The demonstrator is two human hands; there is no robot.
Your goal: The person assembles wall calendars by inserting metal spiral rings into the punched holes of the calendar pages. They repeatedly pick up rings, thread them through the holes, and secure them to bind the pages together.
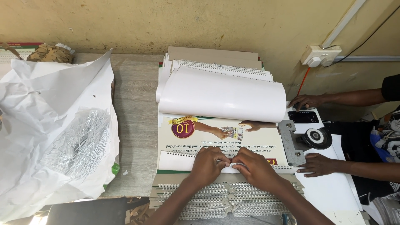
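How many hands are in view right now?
4: left hand and right hand pinching at the calendar's punched edge; a co-worker's hands by the phone and at the machine.

A bare strip of the worktop lies open between the crumpled white paper on the left and the printed sheets, while the rolled white sheet blocks the far side and a co-worker's hands with the metal binding tool close the right.
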